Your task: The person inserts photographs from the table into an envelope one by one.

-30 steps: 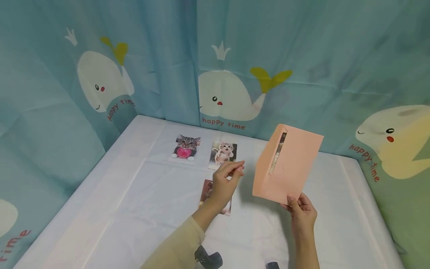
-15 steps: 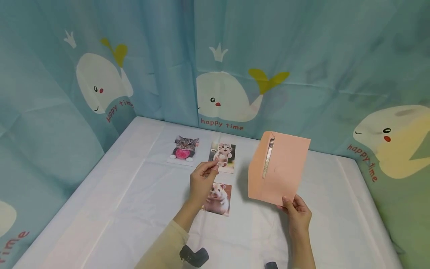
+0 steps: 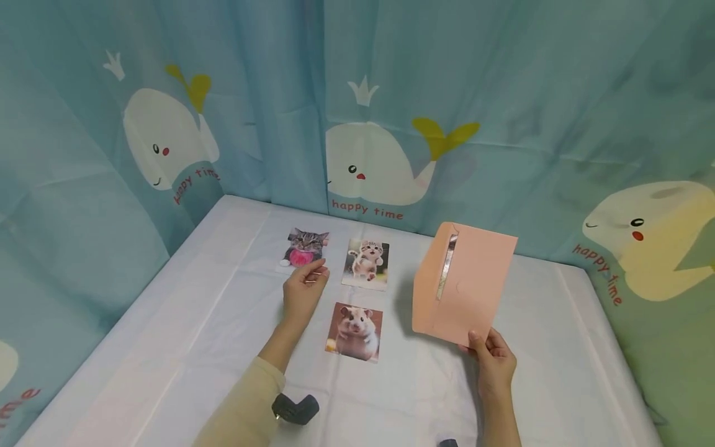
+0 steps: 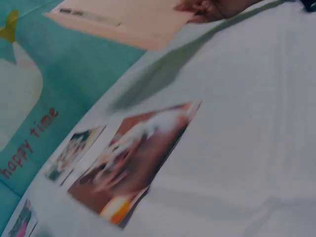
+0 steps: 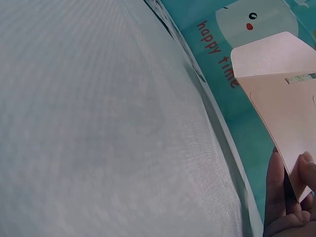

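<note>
The left hand (image 3: 301,290) has just swung leftward, from beside the envelope (image 3: 477,285), across the kitten card (image 3: 366,264), to its present place at six o'clock of the cat card (image 3: 304,241). Its fingers are loosely bent, with thumb and fingertips close together and nothing visible between them; whether they touch the cat card cannot be told. The shift leaves the hamster card (image 3: 354,332), partly covered a second ago, in full sight, with the kitten card at twelve o'clock of it and the cat card at about eleven. All three lie flat and apart on the white table (image 3: 218,310). The right hand (image 3: 494,363) is pinching the envelope's near edge, toward five o'clock, thumb in front and fingers behind, as it did a second ago. The envelope is held up off the table at two o'clock of the hamster card, its flap (image 3: 427,288) standing open toward nine, and a patterned strip (image 3: 447,267) shows in the opening. For the work in hand, the change seems to make the cat card the left hand's concern, while the right hand only steadies the envelope.
</note>
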Action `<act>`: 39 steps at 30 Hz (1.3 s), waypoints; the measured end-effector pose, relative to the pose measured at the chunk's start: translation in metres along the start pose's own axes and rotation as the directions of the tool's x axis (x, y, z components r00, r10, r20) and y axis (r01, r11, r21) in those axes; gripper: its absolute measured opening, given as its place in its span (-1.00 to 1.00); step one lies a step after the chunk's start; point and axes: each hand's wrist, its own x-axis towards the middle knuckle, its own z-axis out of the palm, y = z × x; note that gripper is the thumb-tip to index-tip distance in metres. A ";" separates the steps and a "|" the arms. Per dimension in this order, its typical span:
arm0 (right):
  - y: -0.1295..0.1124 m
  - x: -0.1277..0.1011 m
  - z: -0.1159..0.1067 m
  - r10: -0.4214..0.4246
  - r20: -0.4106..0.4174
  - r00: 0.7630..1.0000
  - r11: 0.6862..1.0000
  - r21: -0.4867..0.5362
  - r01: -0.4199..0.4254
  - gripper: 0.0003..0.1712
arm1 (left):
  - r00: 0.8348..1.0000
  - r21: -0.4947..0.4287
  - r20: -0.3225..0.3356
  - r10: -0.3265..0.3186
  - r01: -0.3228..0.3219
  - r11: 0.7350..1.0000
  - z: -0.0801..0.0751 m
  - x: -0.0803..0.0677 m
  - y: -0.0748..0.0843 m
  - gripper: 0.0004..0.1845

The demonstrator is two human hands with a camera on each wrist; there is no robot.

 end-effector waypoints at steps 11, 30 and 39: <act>0.000 -0.002 0.001 -0.021 -0.001 1.000 0.999 -0.025 0.021 -0.79 | 0.997 0.150 -0.079 0.012 0.000 0.989 -0.027 0.039 -0.042 -0.79; 0.002 -0.002 -0.001 -0.046 -0.017 0.999 0.999 0.005 0.046 -0.76 | 0.938 0.737 0.045 -0.345 0.202 0.645 -0.050 0.078 -0.059 -0.16; 0.006 -0.001 -0.004 -0.075 0.011 0.997 0.997 -0.034 0.075 -0.78 | 0.923 0.818 0.111 -0.369 0.126 0.562 -0.046 0.077 -0.061 -0.08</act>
